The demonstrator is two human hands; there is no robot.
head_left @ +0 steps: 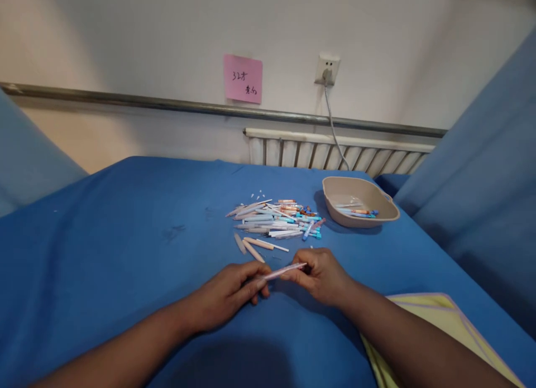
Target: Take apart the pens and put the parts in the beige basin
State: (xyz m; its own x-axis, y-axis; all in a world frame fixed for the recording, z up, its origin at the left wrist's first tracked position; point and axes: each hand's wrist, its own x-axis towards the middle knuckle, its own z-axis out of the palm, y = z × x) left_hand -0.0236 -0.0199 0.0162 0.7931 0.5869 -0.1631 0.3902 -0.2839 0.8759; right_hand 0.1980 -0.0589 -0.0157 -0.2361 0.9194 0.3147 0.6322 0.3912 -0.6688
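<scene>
A slim pale pink pen [281, 271] runs between my two hands, tilted up to the right. My left hand [231, 293] is closed, pinching its lower left end between thumb and fingers. At the other end, the curled fingers of my right hand [321, 276] grip the pen near its pointed tip. Just beyond my hands lies a heap of pen parts [272, 218]: grey and white barrels, thin white refills and blue, orange and brown ends. Closer to me are peach barrels [253, 250], a grey barrel [240, 243] and a thin white refill [280, 247].
A beige plastic basin [360, 220] with several pens in it stands right of the heap. A yellow cloth [431, 304] lies under my right forearm. Tiny white bits [258, 197] are scattered behind the heap on the blue sheet [125, 231]. Blue curtains [481, 148] hang at both sides.
</scene>
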